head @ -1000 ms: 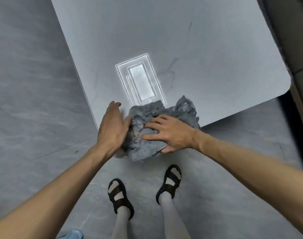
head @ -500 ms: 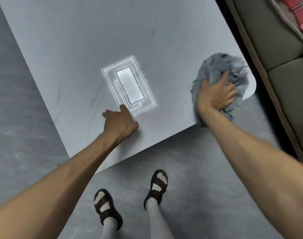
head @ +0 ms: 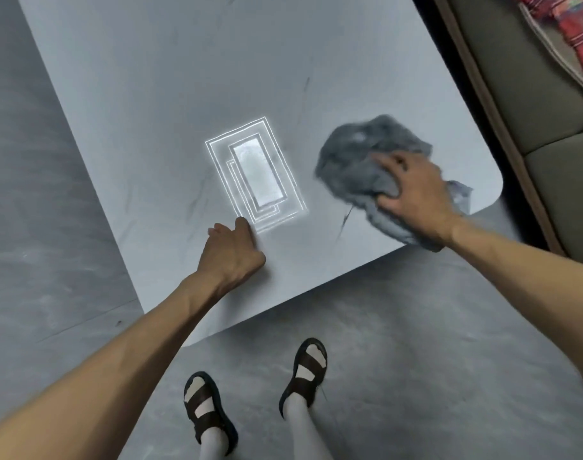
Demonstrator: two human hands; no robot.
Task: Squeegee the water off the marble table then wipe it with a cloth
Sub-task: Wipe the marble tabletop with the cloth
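Note:
A crumpled grey cloth (head: 356, 161) lies on the pale marble table (head: 170, 94) near its right front corner. My right hand (head: 413, 190) presses flat on the cloth, fingers spread over it; part of the cloth hangs past the table's front edge. My left hand (head: 232, 252) rests on the tabletop near the front edge, fingers curled under, holding nothing. A bright rectangular light reflection (head: 257, 174) shines on the marble between the hands. No squeegee is in view.
A grey-green sofa (head: 532, 104) runs along the table's right side, with a red patterned fabric (head: 578, 31) on it. Grey floor (head: 44, 227) surrounds the table. My sandalled feet (head: 303, 370) stand just before the front edge.
My right hand slid the cloth from the front edge out to the right corner, then back leftward across the marble. My left hand let go of the cloth and settled on the table.

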